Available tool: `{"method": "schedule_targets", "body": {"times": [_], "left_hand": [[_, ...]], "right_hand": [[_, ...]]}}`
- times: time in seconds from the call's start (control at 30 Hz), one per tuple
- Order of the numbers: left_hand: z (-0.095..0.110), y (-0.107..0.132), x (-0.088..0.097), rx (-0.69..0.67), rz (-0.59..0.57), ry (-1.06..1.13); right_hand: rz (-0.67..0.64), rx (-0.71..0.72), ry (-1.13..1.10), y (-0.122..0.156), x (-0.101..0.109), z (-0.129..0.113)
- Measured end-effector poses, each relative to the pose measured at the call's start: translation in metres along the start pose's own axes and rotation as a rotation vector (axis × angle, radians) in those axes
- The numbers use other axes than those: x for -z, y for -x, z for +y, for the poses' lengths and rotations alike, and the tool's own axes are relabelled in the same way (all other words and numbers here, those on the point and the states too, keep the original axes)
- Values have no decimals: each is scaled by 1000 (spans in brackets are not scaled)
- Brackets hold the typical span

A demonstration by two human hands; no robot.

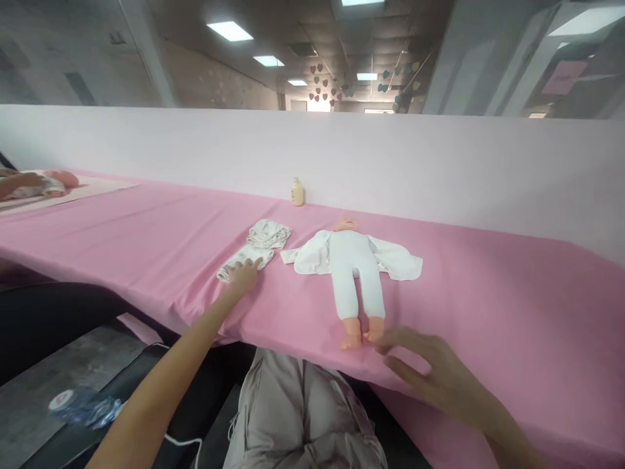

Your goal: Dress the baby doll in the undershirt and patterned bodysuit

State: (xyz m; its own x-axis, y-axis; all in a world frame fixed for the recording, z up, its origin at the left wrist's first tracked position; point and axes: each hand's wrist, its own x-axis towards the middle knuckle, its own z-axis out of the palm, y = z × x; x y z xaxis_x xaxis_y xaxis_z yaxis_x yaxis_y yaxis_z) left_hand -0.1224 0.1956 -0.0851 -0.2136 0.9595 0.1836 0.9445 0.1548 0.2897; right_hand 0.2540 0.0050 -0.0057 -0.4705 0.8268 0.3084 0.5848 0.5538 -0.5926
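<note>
A baby doll (355, 260) with a white cloth body lies on its back, bare feet toward me. Spread out beneath it is a white baby top (312, 255), its sleeves out to both sides. My left hand (243, 273) rests with fingers apart on a small folded, patterned white garment (263, 255). Just behind that lies another folded garment (268, 233) of similar cloth. Close to the doll's foot (375, 328), my right hand (430, 368) hovers with thumb and fingers apart and nothing between them. Whether it touches the foot I cannot tell.
A pink sheet (488, 312) covers the long table against a white wall (439, 156). By the wall stands a pale yellow bottle (297, 192). At far left, another person's arm (19, 182) reaches over another doll (61, 178). A plastic water bottle (88, 407) lies lower left.
</note>
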Motion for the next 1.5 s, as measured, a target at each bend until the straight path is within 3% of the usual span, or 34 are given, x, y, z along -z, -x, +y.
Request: {"method": "schedule_targets", "body": {"times": [0.07,0.17,0.23,0.3,0.37,0.47,0.63,0.87,1.03,1.23,1.5], "left_hand": [[20,-6,-9,-47,-8,-98],[77,-19,-24,-182,1,-58],[121,-31,-38,-237,36,48],[156,-42,-53,-187,56,160],[176,-51,-68,-89,70,220],[179,-58,-87,-7,152,228],[167,-60,-102,-45,257,224],[163,-68,-110,-47,262,240],[157,-78,-113,-14,238,252],[159,-82,-114,-24,263,323],[161,-80,-113,7,298,300]], "right_hand": [[-25,-64,-31,-39,-7,13],[58,-119,48,-116,-21,47],[46,-149,261,-170,-32,73],[-21,-219,453,-218,-45,93],[-63,-242,525,-255,-58,106],[-104,-272,610,-289,-79,116],[-60,-299,702,-314,-105,128],[13,-418,770,-333,-119,146],[130,-389,785,-328,-118,155],[292,-356,605,-320,-104,167],[353,-319,547,-321,-108,170]]}}
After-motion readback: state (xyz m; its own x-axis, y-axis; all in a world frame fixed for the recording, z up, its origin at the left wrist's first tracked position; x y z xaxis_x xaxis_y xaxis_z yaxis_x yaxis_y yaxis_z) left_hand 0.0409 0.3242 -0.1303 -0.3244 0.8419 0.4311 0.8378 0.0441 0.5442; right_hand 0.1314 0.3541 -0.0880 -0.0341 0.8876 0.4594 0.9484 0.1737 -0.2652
